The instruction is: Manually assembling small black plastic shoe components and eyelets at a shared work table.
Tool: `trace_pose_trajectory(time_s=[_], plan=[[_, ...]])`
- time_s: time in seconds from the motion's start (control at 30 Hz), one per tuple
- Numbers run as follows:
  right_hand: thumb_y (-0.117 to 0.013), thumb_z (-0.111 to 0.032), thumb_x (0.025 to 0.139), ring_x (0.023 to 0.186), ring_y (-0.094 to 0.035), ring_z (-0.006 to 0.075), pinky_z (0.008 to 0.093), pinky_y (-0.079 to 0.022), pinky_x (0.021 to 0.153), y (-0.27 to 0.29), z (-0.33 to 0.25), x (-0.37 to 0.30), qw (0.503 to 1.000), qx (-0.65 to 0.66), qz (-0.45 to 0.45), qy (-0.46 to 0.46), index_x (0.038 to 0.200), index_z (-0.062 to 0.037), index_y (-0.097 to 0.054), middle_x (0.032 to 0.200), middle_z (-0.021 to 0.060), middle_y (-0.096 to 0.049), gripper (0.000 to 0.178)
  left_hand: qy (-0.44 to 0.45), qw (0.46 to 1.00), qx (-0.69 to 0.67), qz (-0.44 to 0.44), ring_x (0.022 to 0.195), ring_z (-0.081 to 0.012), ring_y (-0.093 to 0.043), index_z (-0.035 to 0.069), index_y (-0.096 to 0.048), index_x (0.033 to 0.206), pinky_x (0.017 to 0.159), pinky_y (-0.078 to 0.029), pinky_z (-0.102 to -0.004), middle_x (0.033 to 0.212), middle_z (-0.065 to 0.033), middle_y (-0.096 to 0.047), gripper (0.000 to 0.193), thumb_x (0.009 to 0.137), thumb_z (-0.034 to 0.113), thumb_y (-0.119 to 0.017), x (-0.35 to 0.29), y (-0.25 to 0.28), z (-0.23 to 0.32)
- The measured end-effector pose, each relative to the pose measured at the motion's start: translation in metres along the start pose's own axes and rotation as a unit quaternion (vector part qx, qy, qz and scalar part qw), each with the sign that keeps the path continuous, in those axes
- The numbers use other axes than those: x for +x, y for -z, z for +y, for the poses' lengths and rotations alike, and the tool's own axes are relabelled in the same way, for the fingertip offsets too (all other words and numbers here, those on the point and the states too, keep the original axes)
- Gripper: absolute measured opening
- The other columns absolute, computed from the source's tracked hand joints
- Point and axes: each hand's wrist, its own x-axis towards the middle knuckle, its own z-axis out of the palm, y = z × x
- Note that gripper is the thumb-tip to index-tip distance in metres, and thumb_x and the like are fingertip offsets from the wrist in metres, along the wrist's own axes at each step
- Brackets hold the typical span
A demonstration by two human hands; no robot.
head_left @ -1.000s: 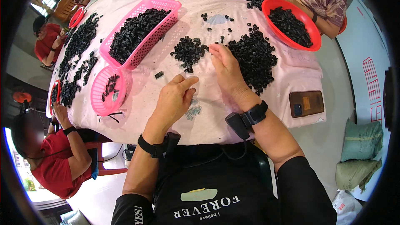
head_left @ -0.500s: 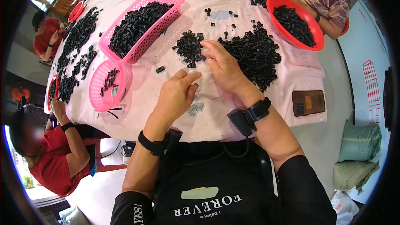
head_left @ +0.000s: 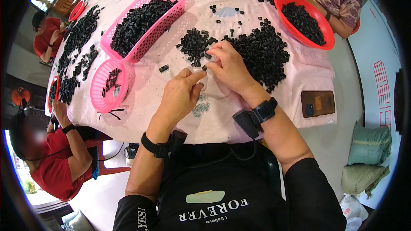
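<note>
My left hand [head_left: 182,90] is closed, its fingers curled and the index reaching toward my right hand. What it holds, if anything, I cannot make out. My right hand [head_left: 230,67] pinches a small black plastic part [head_left: 204,68] at the thumb tip, close to my left index finger. Its other fingertips rest at the edge of a small heap of black plastic parts [head_left: 193,45]. Just right of that hand spreads a larger pile of similar black parts [head_left: 265,55]. One loose black piece [head_left: 164,68] lies left of my hands.
A pink perforated basket [head_left: 143,51] full of black parts stands left, beside a round pink basket [head_left: 97,96]. A red basin [head_left: 329,38] holds more parts at right. A phone [head_left: 318,104] lies near the right edge. Other people sit around the table [head_left: 141,124].
My right hand's fingers have drawn in from the small heap, and a small black part now shows between it and my left index finger. My left hand has hardly moved.
</note>
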Motion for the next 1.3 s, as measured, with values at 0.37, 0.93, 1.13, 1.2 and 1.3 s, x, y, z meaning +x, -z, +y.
trace_pose_trajectory(time_s=[0.37, 0.93, 1.13, 1.2, 1.3], plan=[[-0.064, -0.006, 0.087, 0.091, -0.064, 0.0346, 0.0415, -0.053, 0.081, -0.005, 0.01, 0.0, 0.997, -0.033, 0.062, 0.035, 0.095, -0.0038, -0.067, 0.098, 0.0148, -0.062, 0.009, -0.009, 1.0, 0.008, 0.002, 0.068, -0.0307, -0.062, 0.005, -0.071, 0.115, 0.065, -0.05, -0.0385, 0.085, -0.0151, -0.06, 0.031, 0.085, 0.0, -0.067, 0.001, -0.003, -0.002], [-0.052, -0.004, 0.096, 0.069, -0.063, 0.0134, 0.0284, -0.052, 0.065, 0.007, -0.004, 0.0, 0.991, 0.117, 0.04, -0.046, 0.112, -0.0028, -0.067, 0.083, 0.0101, -0.067, 0.022, 0.063, 0.998, -0.028, -0.007, 0.061, -0.0164, -0.061, 0.001, -0.057, 0.135, 0.061, -0.049, -0.0309, 0.074, -0.0086, -0.061, 0.048, 0.088, 0.003, -0.068, 0.001, 0.001, -0.004], [-0.05, -0.006, 0.098, 0.072, -0.065, 0.0123, 0.0277, -0.053, 0.066, 0.006, -0.005, -0.001, 0.965, 0.238, 0.026, -0.11, 0.113, -0.0008, -0.064, 0.091, 0.0097, -0.069, 0.02, 0.073, 0.996, -0.043, 0.0, 0.061, -0.0159, -0.062, -0.001, -0.056, 0.135, 0.059, -0.049, -0.0303, 0.074, -0.0076, -0.061, 0.049, 0.087, 0.004, -0.067, -0.001, 0.0, -0.006], [-0.05, -0.007, 0.1, 0.072, -0.065, 0.0117, 0.0272, -0.054, 0.066, 0.007, -0.01, 0.0, 0.957, 0.262, 0.019, -0.123, 0.114, -0.0005, -0.061, 0.094, 0.0092, -0.069, 0.019, 0.083, 0.995, -0.051, 0.0, 0.061, -0.0159, -0.062, -0.001, -0.056, 0.135, 0.059, -0.049, -0.0304, 0.074, -0.0076, -0.061, 0.049, 0.087, 0.004, -0.067, -0.001, 0.001, -0.006], [-0.048, -0.008, 0.101, 0.072, -0.065, 0.0127, 0.0278, -0.055, 0.067, 0.008, -0.013, 0.001, 0.952, 0.274, 0.01, -0.136, 0.116, 0.0001, -0.055, 0.095, 0.0102, -0.069, 0.018, 0.092, 0.994, -0.055, 0.001, 0.061, -0.0152, -0.062, -0.002, -0.055, 0.135, 0.058, -0.049, -0.0296, 0.074, -0.0069, -0.061, 0.049, 0.088, 0.003, -0.067, 0.001, 0.0, -0.008]])
